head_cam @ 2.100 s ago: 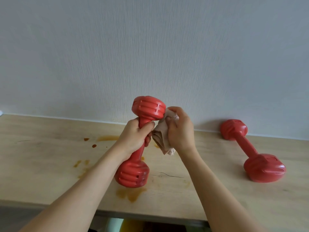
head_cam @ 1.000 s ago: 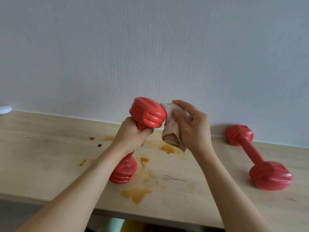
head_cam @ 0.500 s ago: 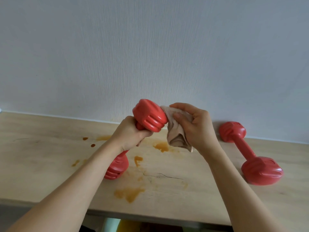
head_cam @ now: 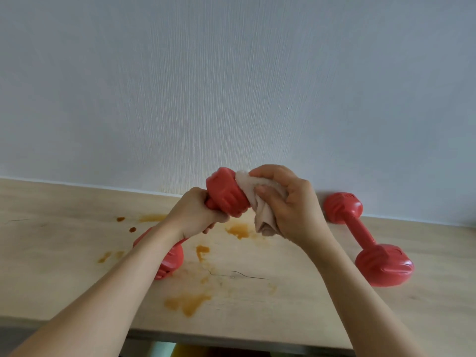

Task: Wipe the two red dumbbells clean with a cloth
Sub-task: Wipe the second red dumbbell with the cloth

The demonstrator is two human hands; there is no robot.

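Note:
My left hand [head_cam: 192,213] grips the handle of a red dumbbell [head_cam: 226,195], held tilted above the table with its upper head pointing right and its lower head partly hidden behind my left forearm. My right hand [head_cam: 288,204] holds a bunched beige cloth [head_cam: 260,215] pressed against the end face of that upper head. The second red dumbbell [head_cam: 365,238] lies flat on the wooden table at the right, one head by the wall, untouched.
The wooden table [head_cam: 283,305] has several orange-brown stains [head_cam: 188,302] and a thin crack in the middle. A pale textured wall [head_cam: 231,86] rises right behind it. The table's front edge runs along the bottom of the view.
The held dumbbell has tilted further from near upright, its top head swinging right and its lower head left. My right hand has moved the cloth from the head's side onto its end face.

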